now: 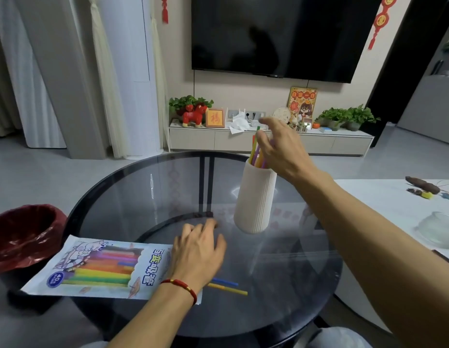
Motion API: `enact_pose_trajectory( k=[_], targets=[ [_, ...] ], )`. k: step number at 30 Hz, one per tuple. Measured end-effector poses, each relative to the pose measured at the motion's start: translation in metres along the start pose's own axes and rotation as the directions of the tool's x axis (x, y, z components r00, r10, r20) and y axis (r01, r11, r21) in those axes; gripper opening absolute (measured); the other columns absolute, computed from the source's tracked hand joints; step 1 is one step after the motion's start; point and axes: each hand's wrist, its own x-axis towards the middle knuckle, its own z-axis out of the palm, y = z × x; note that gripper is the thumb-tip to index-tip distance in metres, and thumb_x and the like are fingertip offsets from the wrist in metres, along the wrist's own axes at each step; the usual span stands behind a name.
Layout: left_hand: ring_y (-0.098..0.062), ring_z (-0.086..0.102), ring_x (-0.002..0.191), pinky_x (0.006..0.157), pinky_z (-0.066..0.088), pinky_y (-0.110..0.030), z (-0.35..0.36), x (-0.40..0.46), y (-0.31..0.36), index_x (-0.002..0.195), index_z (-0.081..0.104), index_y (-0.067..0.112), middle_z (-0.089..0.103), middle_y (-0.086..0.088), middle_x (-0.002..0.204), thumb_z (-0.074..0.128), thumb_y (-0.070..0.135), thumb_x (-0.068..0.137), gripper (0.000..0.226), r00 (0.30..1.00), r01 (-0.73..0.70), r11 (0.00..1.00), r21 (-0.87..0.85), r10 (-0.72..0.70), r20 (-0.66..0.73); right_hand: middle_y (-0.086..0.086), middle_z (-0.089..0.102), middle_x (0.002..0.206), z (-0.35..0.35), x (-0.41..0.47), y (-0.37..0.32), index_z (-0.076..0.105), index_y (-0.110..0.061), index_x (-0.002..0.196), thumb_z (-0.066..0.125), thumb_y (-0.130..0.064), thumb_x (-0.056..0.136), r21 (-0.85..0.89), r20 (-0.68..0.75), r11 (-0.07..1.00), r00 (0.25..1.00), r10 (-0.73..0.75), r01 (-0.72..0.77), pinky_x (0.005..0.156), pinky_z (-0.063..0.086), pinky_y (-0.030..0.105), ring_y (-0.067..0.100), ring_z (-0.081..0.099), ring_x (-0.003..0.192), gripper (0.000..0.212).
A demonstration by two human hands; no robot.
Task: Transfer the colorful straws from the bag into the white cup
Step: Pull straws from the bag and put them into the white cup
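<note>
on the round glass table (123, 197) the left hand (197, 252) presses flat, fingers relaxed, on the open end of the straw bag (93, 267), where two straws (228, 287) poke out. above the white cup (254, 199), which holds several colorful straws (256, 154), the right hand (281, 149) hangs open, its grip on nothing.

The left hand (197, 249) is resting flat on the bag (98, 267) lying on the glass desk (148, 197), while the right hand (281, 146) is hovering, fingers loose, over straws (256, 154) standing in the white cup (254, 197).
</note>
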Motion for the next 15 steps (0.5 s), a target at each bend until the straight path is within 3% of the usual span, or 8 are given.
enact_pose_trajectory(
  k=[2,5,9,12,13,15],
  targets=[
    [-0.019,0.047,0.109,0.092,0.043,-0.04,-0.003,-0.001,-0.004,0.123,0.052,0.027,0.065,0.004,0.111,0.04,0.043,0.096,0.033,1.0,-0.025,1.0,-0.007,0.025,0.013,0.016,0.054,0.155,0.002,0.0,0.002,0.048,-0.009,0.152,0.045,-0.031,0.108,-0.039,-0.026,0.998,0.998,-0.058,0.057,0.115,0.042,0.048,0.031,0.052,0.137,0.05],
    [-0.019,0.047,0.113,0.095,0.045,-0.041,-0.01,-0.001,-0.014,0.122,0.054,0.028,0.064,0.005,0.112,0.045,0.045,0.094,0.034,0.996,-0.078,0.997,-0.017,0.079,0.036,0.02,0.062,0.146,0.003,0.0,0.006,0.046,-0.008,0.154,0.045,-0.033,0.109,-0.098,0.078,0.992,0.995,-0.067,0.075,0.103,0.049,0.047,0.035,0.06,0.128,0.051],
    [-0.016,0.039,0.128,0.105,0.039,-0.041,-0.029,0.001,-0.032,0.135,0.047,0.033,0.051,0.005,0.136,0.053,0.061,0.085,0.058,0.968,-0.142,0.99,0.004,0.138,0.21,0.016,0.051,0.157,-0.004,-0.001,0.002,0.051,-0.01,0.151,0.051,-0.03,0.106,-0.091,-0.018,0.987,0.991,-0.131,0.129,0.117,0.037,0.05,0.032,0.047,0.143,0.05],
    [-0.021,0.013,0.148,0.119,0.021,-0.052,-0.04,-0.004,-0.055,0.153,0.016,0.039,0.02,0.002,0.161,0.052,0.088,0.062,0.11,0.873,-0.216,0.955,0.204,0.095,0.479,0.011,0.071,0.124,-0.003,-0.021,-0.006,0.067,-0.009,0.123,0.053,-0.025,0.098,-0.064,-0.22,0.958,0.932,-0.288,0.281,0.099,0.049,0.041,0.023,0.061,0.111,0.032],
    [-0.021,0.001,0.152,0.121,0.01,-0.057,-0.041,-0.006,-0.063,0.155,0.003,0.039,0.005,0.003,0.165,0.052,0.093,0.054,0.124,0.827,-0.225,0.938,0.263,0.042,0.561,0.008,0.072,0.112,0.003,-0.036,-0.008,0.07,-0.01,0.113,0.053,-0.026,0.096,-0.041,-0.205,0.95,0.928,-0.311,0.309,0.09,0.052,0.039,0.018,0.061,0.099,0.028],
    [-0.021,-0.018,0.152,0.119,-0.007,-0.063,-0.04,-0.01,-0.072,0.153,-0.017,0.038,-0.016,0.004,0.166,0.059,0.093,0.047,0.141,0.724,-0.246,0.912,0.328,-0.052,0.688,0.001,0.073,0.098,0.022,-0.071,-0.011,0.071,-0.014,0.101,0.052,-0.031,0.095,0.024,-0.016,0.955,0.956,-0.294,0.295,0.076,0.06,0.04,0.015,0.064,0.083,0.026]
  ],
)
